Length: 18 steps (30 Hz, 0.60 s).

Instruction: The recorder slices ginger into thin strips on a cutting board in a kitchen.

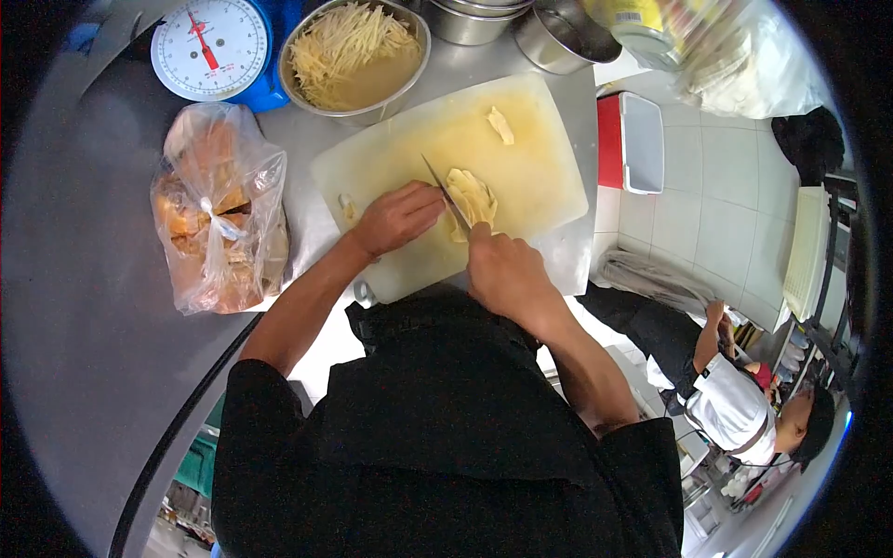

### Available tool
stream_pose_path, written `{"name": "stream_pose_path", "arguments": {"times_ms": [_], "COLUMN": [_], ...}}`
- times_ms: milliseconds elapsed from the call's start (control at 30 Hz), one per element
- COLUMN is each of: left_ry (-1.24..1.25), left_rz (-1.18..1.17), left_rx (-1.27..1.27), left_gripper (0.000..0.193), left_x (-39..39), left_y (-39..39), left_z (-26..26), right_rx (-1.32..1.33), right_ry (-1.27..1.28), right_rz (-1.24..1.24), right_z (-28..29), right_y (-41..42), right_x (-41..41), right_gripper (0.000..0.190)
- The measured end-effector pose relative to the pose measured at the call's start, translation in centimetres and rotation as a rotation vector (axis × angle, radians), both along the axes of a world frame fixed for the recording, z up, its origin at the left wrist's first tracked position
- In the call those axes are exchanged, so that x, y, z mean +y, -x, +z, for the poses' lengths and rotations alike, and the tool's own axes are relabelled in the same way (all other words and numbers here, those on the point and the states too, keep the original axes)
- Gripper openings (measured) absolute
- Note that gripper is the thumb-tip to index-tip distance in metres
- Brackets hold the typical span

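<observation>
My right hand point(508, 273) grips the handle of a kitchen knife point(446, 196), its narrow blade pointing away from me and to the left. Just right of the blade lies a loose heap of thin, pale yellow slices point(474, 197) that look like ginger. My left hand point(401, 217) is at the blade's left side, over the white plastic cutting board point(537, 195); its curled fingers hide whatever may be under them. A separate yellow piece point(500, 126) lies near the board's far right, and a small scrap point(347, 206) near its left edge.
Beyond the board, a metal bowl point(411, 104) holds pale yellow shreds in cloudy liquid. A dial scale point(211, 49) and a knotted plastic bag of brownish-orange pieces point(222, 216) stand left on the steel table point(91, 230). Metal pots point(561, 42) stand far right. Another person point(732, 404) is at right.
</observation>
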<state>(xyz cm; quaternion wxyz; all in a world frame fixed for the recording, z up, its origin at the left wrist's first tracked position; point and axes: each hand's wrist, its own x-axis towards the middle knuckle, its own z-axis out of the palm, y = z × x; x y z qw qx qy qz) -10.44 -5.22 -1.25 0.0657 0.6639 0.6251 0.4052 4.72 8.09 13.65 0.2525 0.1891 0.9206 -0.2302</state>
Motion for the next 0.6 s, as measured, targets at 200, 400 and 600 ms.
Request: {"name": "stream_pose_path", "arguments": {"times_ms": [200,400,600], "left_ry": [-0.03,-0.037,-0.025], "left_rz": [-0.02,-0.008,-0.012], "left_rx": [0.004,0.024,0.009], "left_gripper": [0.025,0.024,0.024], "left_x": [0.2,-0.1,0.1], "left_y": [0.1,0.0,0.1], "left_z": [-0.2,-0.6,-0.2], "right_rx": [0.061,-0.049,-0.021], "right_ry": [0.025,0.018,0.031], "right_rz": [-0.106,-0.046,-0.029], "right_z": [-3.7,-0.1,-0.3], "right_y": [1.3,0.3,0.4], "right_x": [0.1,0.0,-0.1], "right_gripper": [0.019,0.021,0.022]}}
